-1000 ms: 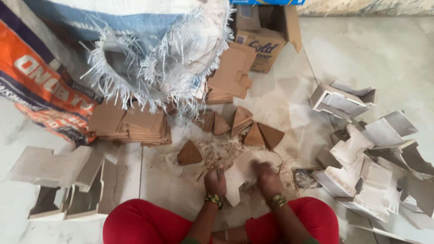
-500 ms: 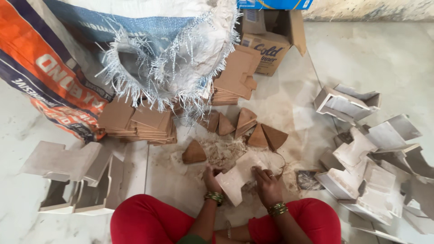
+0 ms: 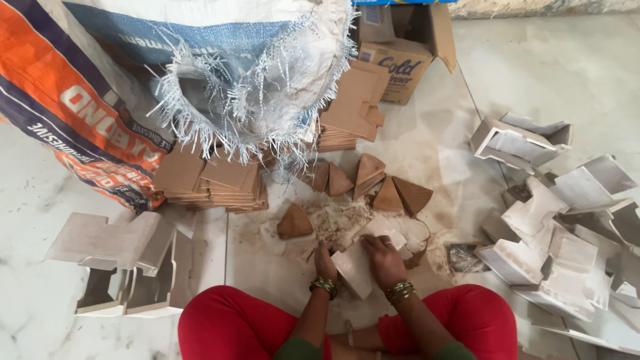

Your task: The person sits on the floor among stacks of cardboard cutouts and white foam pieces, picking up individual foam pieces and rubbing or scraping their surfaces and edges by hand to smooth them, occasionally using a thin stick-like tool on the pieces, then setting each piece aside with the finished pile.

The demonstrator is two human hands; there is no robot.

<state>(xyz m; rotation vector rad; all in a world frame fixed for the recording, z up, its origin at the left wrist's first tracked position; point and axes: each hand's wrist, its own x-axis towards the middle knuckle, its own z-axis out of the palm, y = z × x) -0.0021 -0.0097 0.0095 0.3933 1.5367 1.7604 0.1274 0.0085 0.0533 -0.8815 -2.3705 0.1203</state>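
Low in the frame's centre, my left hand [image 3: 325, 261] and right hand [image 3: 383, 259] both grip a pale cardboard piece [image 3: 353, 270], one on each edge, above the marble floor [image 3: 40, 200]. It looks light, thin and easily creased, best held by its edges. Brown folded cones [image 3: 390, 193] lie just beyond, with flat brown stacks [image 3: 213, 177] at upper left.

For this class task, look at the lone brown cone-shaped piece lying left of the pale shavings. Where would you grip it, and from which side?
Grip the brown cone across its wide lower part, coming from above. Its point faces away from the person and it lies low on the floor, so a pinch across its two slanted sides looks most secure. It lies apart from the left hand, right hand and their pale piece.
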